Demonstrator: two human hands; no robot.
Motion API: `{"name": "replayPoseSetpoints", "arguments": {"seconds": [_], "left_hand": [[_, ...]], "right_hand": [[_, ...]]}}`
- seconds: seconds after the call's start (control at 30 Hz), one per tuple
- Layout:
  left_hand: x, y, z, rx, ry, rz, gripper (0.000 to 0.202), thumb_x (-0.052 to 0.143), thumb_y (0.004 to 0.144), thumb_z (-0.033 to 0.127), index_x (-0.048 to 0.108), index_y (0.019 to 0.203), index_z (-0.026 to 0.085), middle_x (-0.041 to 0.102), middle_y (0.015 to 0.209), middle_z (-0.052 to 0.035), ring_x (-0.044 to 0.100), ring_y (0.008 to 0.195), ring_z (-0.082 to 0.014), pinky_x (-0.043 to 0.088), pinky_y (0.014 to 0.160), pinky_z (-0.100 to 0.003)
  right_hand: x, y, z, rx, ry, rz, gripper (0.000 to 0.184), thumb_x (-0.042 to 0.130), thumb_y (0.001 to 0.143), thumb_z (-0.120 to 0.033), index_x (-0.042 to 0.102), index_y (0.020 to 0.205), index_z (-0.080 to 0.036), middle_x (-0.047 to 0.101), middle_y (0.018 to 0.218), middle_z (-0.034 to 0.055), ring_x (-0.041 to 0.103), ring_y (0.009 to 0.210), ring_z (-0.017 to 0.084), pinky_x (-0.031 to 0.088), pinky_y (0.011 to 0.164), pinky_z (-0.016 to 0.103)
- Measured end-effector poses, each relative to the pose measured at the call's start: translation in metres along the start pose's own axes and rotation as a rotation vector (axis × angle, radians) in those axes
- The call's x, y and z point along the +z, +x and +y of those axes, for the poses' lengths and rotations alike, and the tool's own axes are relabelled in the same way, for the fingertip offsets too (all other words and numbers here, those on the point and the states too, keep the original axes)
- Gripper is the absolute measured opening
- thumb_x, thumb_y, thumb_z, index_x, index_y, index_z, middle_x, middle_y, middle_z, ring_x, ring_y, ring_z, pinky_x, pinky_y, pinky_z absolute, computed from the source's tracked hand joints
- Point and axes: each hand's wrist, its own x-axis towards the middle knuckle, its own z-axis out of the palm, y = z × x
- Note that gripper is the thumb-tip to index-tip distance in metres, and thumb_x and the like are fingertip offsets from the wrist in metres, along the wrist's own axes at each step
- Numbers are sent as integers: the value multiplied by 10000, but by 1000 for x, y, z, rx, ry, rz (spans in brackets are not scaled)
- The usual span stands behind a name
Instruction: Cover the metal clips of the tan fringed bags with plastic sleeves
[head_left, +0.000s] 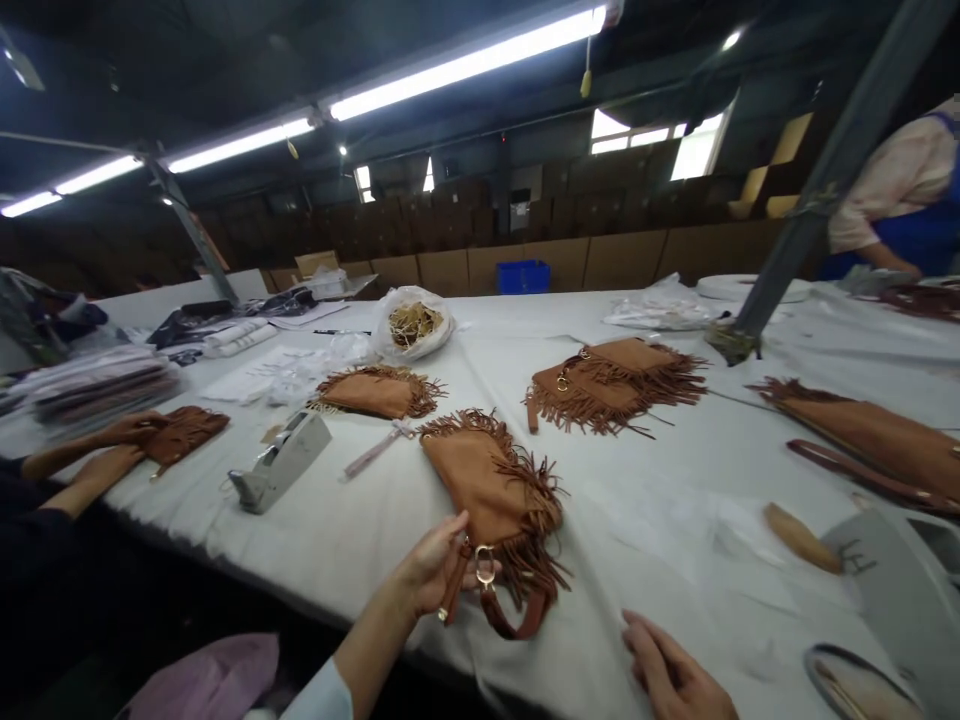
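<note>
A brown fringed pouch (476,480) lies on the white-covered table right in front of me. My left hand (439,568) grips its near corner, thumb on top and fingers underneath, beside a zip pull and a gold ring clasp (485,565). From that clasp a brown wrist strap (517,615) loops toward the table edge. My right hand (671,668) rests apart from the pouch at the lower edge of the view, its fingers stretched out and holding nothing. Farther back lie more fringed pouches (611,380), and another fringed pouch (375,392) is to the left.
Left of me stands a grey tape dispenser (281,465); a second dispenser (900,590) is at right. A co-worker's hands (112,455) hold a brown fringed piece. Behind are a bag of gold-coloured pieces (412,325) and a blue crate (523,277). A metal post (817,190) rises at right.
</note>
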Motion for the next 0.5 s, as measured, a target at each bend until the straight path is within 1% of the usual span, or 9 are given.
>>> {"name": "replayPoseSetpoints", "arguments": {"seconds": [0.07, 0.13, 0.17, 0.2, 0.27, 0.33, 0.4, 0.43, 0.5], "left_hand": [[-1, -5, -12, 30, -96, -19, 346, 435, 912, 382, 597, 1025, 98, 716, 756, -86, 695, 665, -183, 525, 604, -243], [1, -13, -20, 47, -169, -77, 342, 454, 908, 376, 613, 996, 86, 719, 754, -92, 699, 695, -185, 529, 623, -237], [2, -17, -23, 40, -183, -113, 341, 463, 905, 375, 619, 979, 81, 719, 745, -96, 699, 689, -186, 527, 606, -231], [4, -21, -26, 25, -189, -145, 335, 475, 902, 367, 622, 962, 72, 719, 736, -101, 696, 671, -181, 522, 583, -222], [7, -27, -35, 8, -198, -176, 281, 504, 893, 308, 619, 924, 53, 719, 745, -114, 688, 635, -163, 516, 558, -205], [11, -29, -47, 49, -212, -149, 163, 528, 872, 201, 604, 886, 58, 721, 797, -125, 689, 648, -155, 529, 588, -212], [16, -29, -60, 122, -232, -94, 55, 541, 839, 108, 581, 873, 90, 718, 863, -119, 698, 712, -168, 548, 640, -246], [18, -29, -66, 151, -241, -66, 56, 553, 823, 85, 570, 871, 107, 715, 882, -112, 700, 744, -177, 552, 656, -261], [23, -27, -76, 190, -261, -23, 113, 600, 791, 73, 554, 875, 132, 708, 897, -95, 699, 788, -183, 552, 690, -268]], "right_hand": [[6, -6, -12, 54, 116, -60, 553, 557, 682, -597, 726, 942, -139, 742, 812, 95, 674, 654, 221, 559, 583, 285], [13, -16, -22, 47, 182, -110, 592, 538, 684, -636, 728, 911, -123, 738, 792, 110, 677, 669, 234, 563, 583, 299], [17, -21, -28, 18, 191, -131, 598, 535, 688, -647, 728, 909, -126, 738, 837, 120, 684, 738, 250, 569, 641, 315], [20, -27, -34, -30, 189, -155, 593, 538, 695, -647, 726, 929, -135, 733, 920, 127, 679, 850, 269, 562, 742, 337], [27, -40, -46, -139, 184, -243, 568, 557, 722, -619, 698, 1032, -164, 681, 1117, 125, 589, 1100, 288, 460, 961, 378], [36, -55, -57, -211, 255, -400, 571, 564, 763, -573, 618, 1176, -182, 604, 1253, 119, 502, 1216, 272, 364, 1051, 390], [51, -70, -62, -214, 396, -592, 603, 565, 792, -538, 519, 1279, -186, 578, 1278, 125, 534, 1181, 255, 387, 1027, 388], [59, -77, -61, -201, 458, -663, 623, 579, 790, -530, 488, 1299, -183, 589, 1254, 128, 569, 1131, 249, 420, 992, 381], [75, -91, -53, -164, 507, -718, 652, 621, 751, -539, 499, 1265, -157, 651, 1108, 124, 639, 965, 234, 490, 870, 353]]}}
